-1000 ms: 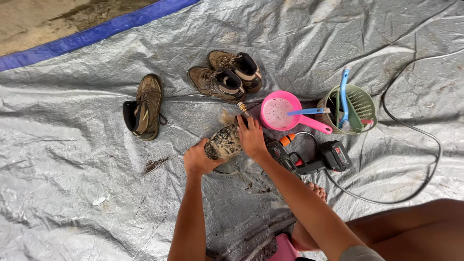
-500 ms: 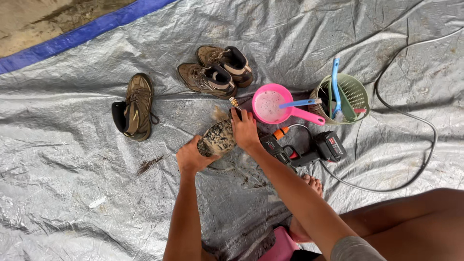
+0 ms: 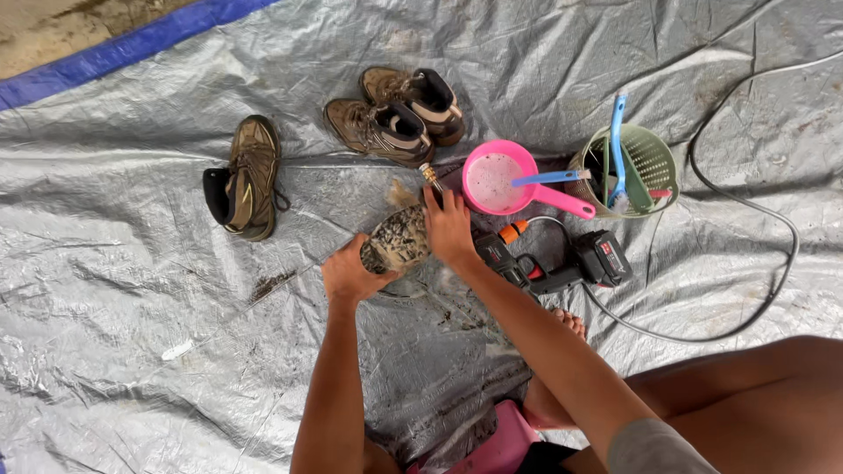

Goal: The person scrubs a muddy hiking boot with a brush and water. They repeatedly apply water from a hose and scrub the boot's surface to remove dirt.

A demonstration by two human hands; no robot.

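Both hands, the left hand (image 3: 351, 274) and right hand (image 3: 450, 226), grip a muddy boot (image 3: 397, 240) over a wrinkly grey tarp (image 3: 132, 351) with a blue edge (image 3: 132, 48) on the ground.

This looks like an outdoor work spot, a yard or campsite, set up for washing footwear on the ground. A crinkled grey tarp (image 3: 158, 351) with a blue edge (image 3: 132, 48) covers the ground, and bare sandy dirt (image 3: 61, 26) shows beyond it at the far left. Muddy boots (image 3: 395, 118) lie on the tarp, with a pink water scoop (image 3: 496, 180), a green basket (image 3: 645, 167) of brushes and a cordless sprayer (image 3: 562, 259) with its hose (image 3: 755, 219) to the right. Dirt smears mark the sheet.
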